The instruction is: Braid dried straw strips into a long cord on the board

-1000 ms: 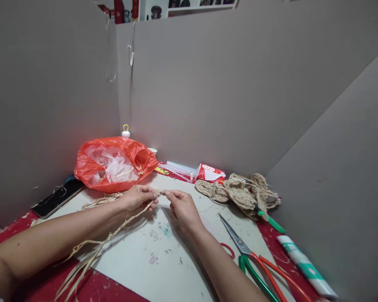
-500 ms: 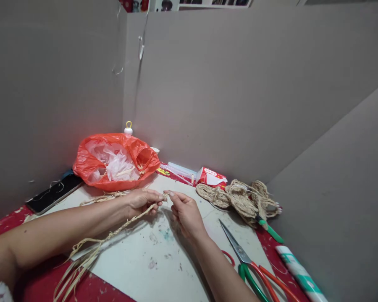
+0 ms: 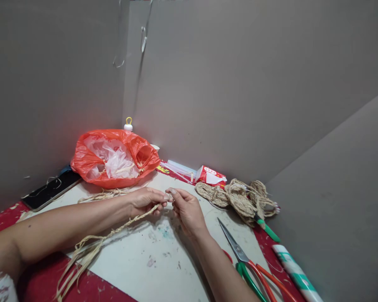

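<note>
The person's left grip (image 3: 148,200) was closed around a pale straw-coloured plaited cord of flat plant fibre (image 3: 139,217), pinching it near its upper end. The right grip (image 3: 188,209) was closed in a pinch on that same end, just beside the left fingertips; the fingers mostly hid the spot. From beneath the left grip the cord ran down toward the person, alongside the left forearm, and splayed into loose strands. Below both grips lay a white, paint-spotted flat board (image 3: 145,264) on a red, scuffed bench (image 3: 40,277).

Beyond the left grip sat an open orange-red plastic bag (image 3: 80,161) with crumpled whitish plastic inside, and left of the bag lay a flat black phone (image 3: 52,189). Beyond the right grip was a red-and-white paper packet (image 3: 204,175); to its right were tan coils of twisted rope (image 3: 237,197). Nearer the person, right of the right grip, lay long steel scissors with orange handles (image 3: 236,247) and a white-and-green tube-shaped pack (image 3: 297,272).
</note>
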`<state>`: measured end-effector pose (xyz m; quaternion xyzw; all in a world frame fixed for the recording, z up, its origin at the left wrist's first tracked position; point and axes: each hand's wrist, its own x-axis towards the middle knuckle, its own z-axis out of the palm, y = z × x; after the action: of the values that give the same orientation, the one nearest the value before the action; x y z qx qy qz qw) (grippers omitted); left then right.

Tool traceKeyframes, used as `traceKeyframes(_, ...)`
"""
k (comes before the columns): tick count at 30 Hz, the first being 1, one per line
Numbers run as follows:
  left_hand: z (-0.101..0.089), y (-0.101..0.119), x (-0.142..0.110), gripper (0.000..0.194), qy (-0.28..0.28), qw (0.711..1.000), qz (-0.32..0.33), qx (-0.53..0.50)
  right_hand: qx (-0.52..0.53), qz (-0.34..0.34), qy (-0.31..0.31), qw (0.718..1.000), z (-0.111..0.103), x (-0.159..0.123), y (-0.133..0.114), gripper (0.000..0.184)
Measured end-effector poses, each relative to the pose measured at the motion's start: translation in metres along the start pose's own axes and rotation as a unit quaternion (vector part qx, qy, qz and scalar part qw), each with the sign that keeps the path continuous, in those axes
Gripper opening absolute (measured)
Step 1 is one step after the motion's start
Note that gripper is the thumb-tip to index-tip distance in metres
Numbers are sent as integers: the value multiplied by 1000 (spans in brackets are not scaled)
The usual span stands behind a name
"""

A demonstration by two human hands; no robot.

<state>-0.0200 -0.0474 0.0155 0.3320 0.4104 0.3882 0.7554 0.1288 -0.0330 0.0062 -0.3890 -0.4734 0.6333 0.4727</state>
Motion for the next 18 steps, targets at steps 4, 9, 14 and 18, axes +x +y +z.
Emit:
traceKeyframes(4,-6,6,-4,19,-4,1000,19,16,-1,1,15,1000,-4,2,0,36)
traceKeyframes(9,-15,22,-16,20,1,999,45,28,18,23,3,1000,-4,1,-4,42)
traceKeyframes(14,-15,24,-20,21,-65,996,2,62,16,46,-36,998,5,-3,-2,41)
traceKeyframes(18,-15,26,-16,26,-57,993,22,97,-23,78,-83,993,8,-6,-1,35)
